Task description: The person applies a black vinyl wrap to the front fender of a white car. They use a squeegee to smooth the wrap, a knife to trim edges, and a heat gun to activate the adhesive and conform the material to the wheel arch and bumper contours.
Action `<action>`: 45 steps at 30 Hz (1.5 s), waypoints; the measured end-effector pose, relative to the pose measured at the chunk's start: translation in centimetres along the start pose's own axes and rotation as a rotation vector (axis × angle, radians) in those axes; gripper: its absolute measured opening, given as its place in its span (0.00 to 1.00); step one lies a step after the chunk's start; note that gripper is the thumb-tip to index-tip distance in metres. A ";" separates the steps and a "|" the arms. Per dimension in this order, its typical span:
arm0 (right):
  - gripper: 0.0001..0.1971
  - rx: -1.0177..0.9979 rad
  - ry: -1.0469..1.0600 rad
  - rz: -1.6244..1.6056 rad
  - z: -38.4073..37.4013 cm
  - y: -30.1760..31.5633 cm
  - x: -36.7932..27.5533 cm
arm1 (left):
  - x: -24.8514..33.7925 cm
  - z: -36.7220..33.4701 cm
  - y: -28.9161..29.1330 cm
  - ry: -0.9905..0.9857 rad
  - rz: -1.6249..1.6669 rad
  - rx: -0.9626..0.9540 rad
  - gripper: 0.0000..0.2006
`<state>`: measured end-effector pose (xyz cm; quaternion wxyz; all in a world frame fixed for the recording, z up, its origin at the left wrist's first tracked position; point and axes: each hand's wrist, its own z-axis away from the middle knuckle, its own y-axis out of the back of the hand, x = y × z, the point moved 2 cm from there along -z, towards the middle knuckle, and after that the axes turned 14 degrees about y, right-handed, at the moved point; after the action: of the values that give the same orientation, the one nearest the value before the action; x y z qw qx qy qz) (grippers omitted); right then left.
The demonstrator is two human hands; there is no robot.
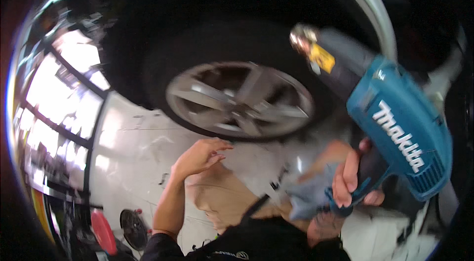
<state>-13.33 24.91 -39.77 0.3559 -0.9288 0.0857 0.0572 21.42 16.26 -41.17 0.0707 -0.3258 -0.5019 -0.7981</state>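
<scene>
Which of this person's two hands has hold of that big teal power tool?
The right hand: it wraps around the handle of the teal power tool. The left hand shows no tool and is loosely curled near the wheel.

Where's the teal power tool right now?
In the head view, the teal power tool is on the right side, gripped in the right hand, with its body to the right of the wheel rim.

Pale, shiny floor point(131, 150) here, seams running across it! Down at the left sits a black round thing point(132, 230), a red disc point(103, 232) just beside it, small dark specks point(163, 178) nearby.
</scene>
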 end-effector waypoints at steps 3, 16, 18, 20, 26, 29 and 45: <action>0.48 -0.039 0.015 0.302 2.0 -1.7 -5.9 | 0.6 -4.5 -10.1 -0.207 -0.009 -0.049 0.17; 0.37 0.864 0.396 1.556 15.5 -7.7 -15.5 | 6.3 -6.7 -28.4 -0.488 -0.010 -0.061 0.17; 0.34 1.079 0.209 1.884 17.5 -6.7 -18.1 | 5.3 -7.3 -28.2 -0.556 0.120 -0.122 0.20; 0.32 1.194 -0.325 2.174 15.8 -6.8 -19.7 | 6.1 -8.7 -26.4 -0.397 0.237 -0.266 0.25; 0.35 0.937 -0.713 2.623 16.6 -4.3 -22.4 | 12.9 -10.3 -26.2 -0.226 -0.177 -0.133 0.35; 0.33 0.950 -0.596 2.504 17.7 -3.8 -22.5 | 14.1 -10.4 -27.1 -0.171 -0.245 -0.168 0.35; 0.22 0.991 -1.008 1.836 8.3 -16.7 -13.9 | 13.4 2.5 -2.7 -0.020 0.440 -0.235 0.41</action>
<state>-24.02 44.36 -32.68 0.4992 -0.1478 0.5891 0.6180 10.94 22.54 -34.56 0.1995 -0.4410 -0.3233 -0.8132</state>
